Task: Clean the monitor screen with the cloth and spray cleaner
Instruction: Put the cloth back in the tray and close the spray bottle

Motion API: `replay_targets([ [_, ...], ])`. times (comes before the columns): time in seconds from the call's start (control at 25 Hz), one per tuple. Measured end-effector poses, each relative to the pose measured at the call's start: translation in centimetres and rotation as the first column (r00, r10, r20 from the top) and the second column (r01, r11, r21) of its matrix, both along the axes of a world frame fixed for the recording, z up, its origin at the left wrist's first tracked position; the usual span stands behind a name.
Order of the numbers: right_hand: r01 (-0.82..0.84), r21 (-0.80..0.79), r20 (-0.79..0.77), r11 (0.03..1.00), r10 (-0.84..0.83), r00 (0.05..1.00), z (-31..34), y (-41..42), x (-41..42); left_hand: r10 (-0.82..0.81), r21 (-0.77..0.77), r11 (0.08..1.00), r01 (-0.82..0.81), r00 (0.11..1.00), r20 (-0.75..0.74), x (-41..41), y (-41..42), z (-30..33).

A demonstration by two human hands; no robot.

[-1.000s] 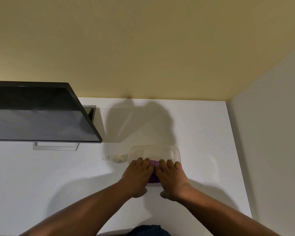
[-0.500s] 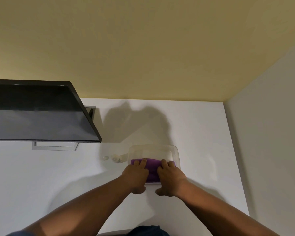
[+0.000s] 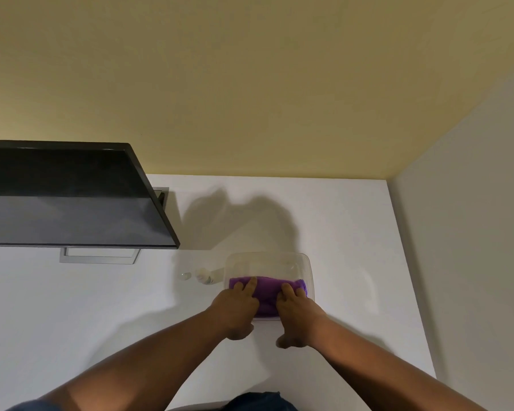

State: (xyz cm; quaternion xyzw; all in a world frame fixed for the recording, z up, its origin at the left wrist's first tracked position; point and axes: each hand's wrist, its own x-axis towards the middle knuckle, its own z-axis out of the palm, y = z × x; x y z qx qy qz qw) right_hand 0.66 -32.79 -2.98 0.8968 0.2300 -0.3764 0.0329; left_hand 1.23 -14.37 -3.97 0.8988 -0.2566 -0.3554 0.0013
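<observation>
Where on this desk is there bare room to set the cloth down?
Bare white desk lies in front of the monitor, and between the clear tub and the right wall. It is crowded left of the tub, where the small bottle sits.

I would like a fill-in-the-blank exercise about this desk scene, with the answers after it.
1. Both hands rest on a cloth whose colour is ____.
2. The cloth lies inside a clear plastic ____.
3. The small spray bottle lies on the desk to the ____ of the container.
4. The monitor screen is ____, showing no picture.

Answers: purple; container; left; dark
</observation>
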Motion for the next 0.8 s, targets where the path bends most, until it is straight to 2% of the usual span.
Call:
replay_targets([
  [0.12,0.050,0.113,0.054,0.992,-0.056,0.997,0.7,-0.2,0.1,-0.005,-0.060,0.998,0.009,0.998,0.064,-0.5,0.6,0.6],
  [0.28,0.035,0.223,0.174,0.974,-0.075,0.982,1.9,0.2,0.6,0.024,-0.133,0.991,-0.002,0.987,0.162,-0.9,1.6,1.9],
  [0.48,0.091,0.351,0.163,0.932,-0.157,0.974,3.3,1.9,0.8,0.184,-0.260,0.959,-0.112,0.945,0.270,-2.2,4.0,4.1],
  [0.6,0.155,0.455,0.147,0.877,-0.246,0.958,3.8,3.5,1.0,0.383,-0.428,0.875,-0.229,0.867,0.319,-3.2,5.7,5.1],
  [0.8,0.241,0.569,0.132,0.786,-0.377,0.917,4.3,6.7,1.6,0.722,-0.615,0.631,-0.474,0.648,0.241,-3.5,9.4,5.7],
])
